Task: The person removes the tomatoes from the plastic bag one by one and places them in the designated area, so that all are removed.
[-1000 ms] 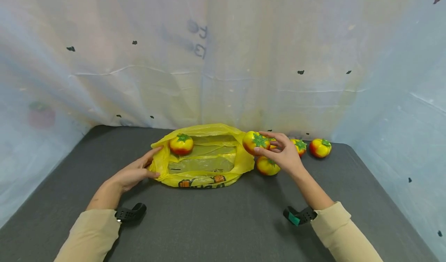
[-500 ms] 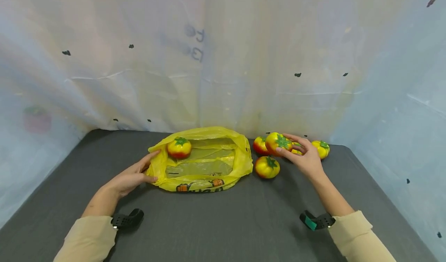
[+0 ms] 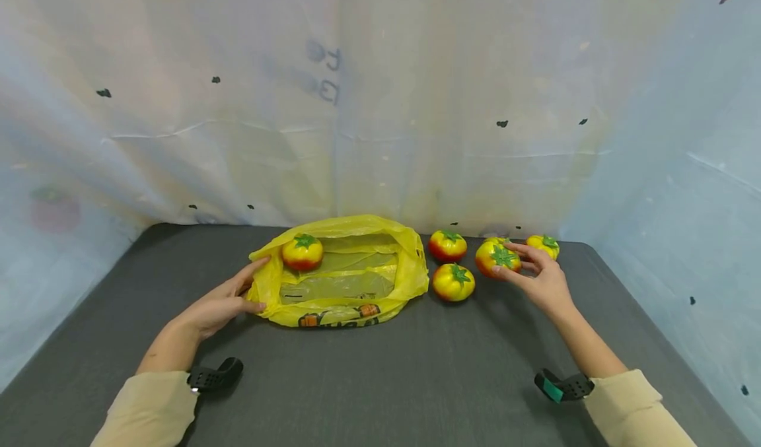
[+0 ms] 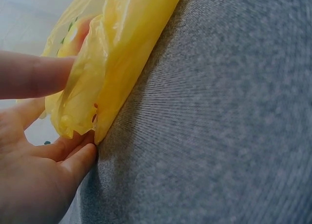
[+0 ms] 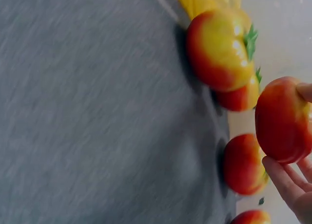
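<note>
A yellow plastic bag [image 3: 410, 272] lies with its mouth held wide, and one red-and-yellow tomato [image 3: 302, 254] sits inside at its left end. My left hand [image 3: 217, 307] holds the bag's left edge; in the left wrist view its fingers [image 4: 80, 160] reach under the bag's corner. To the right of the bag, my right hand [image 3: 543, 282] grips another tomato [image 3: 498, 258] between thumb and fingers, green leaves facing up. The right wrist view shows this held tomato [image 5: 282, 121] raised off the table, with a fingertip under it.
Two tomatoes, one behind [image 3: 447, 247] and one in front [image 3: 454, 287], stand just right of the bag. Another tomato [image 3: 542, 242] sits farther right, and one more is mostly hidden behind the held one. A pale sheet [image 3: 380, 103] hangs behind the dark table [image 3: 368, 387].
My right hand has carried its tomato rightward, away from the bag's right edge and past the two nearest tomatoes. My left hand stays on the bag's left edge.
</note>
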Demonstrator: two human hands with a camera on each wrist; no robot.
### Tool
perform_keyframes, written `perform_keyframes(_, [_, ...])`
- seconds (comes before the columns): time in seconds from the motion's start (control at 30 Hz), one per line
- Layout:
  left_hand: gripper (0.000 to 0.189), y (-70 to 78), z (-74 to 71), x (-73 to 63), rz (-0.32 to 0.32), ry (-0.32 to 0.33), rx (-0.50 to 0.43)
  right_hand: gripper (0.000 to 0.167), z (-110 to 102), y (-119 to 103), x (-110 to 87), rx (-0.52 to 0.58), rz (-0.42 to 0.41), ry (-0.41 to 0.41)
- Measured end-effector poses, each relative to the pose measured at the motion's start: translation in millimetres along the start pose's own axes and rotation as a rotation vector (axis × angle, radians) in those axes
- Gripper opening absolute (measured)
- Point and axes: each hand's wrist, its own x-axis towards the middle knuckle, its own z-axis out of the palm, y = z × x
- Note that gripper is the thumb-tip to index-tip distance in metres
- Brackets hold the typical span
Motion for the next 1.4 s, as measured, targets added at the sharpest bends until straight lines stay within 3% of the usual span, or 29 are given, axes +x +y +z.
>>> perform_keyframes(0.2, [0.098, -1.5, 0.2, 2.4, 0.008, -0.004, 0.001, 0.065, -2.4, 14.9, -2.7, -0.041, 0.053, -0.061])
perform_keyframes(0.33, [0.098, -0.2, 0.4, 1.5, -0.003, -0.008, 0.009, 0.064, -1.5, 22.0, -4.7, -0.064, 0.045, -0.097])
perform_keyframes(0.7, [0.098, 2.8, -0.6, 0.1, 0.0, 0.003, 0.022, 0.065, 0.8, 30.1, -8.5, -0.098, 0.087, -0.118])
perform_keyframes(1.17, [0.098, -0.1, -0.5, 1.7, 0.005, 0.001, 0.018, 0.07, -1.6, 28.4, -8.1, -0.067, 0.035, -0.153])
perform_keyframes(1.4, [0.098, 0.1, 0.8, 2.6, 0.0, -0.003, 0.008, 0.076, -5.6, 20.9, -3.5, -0.071, 0.046, -0.12])
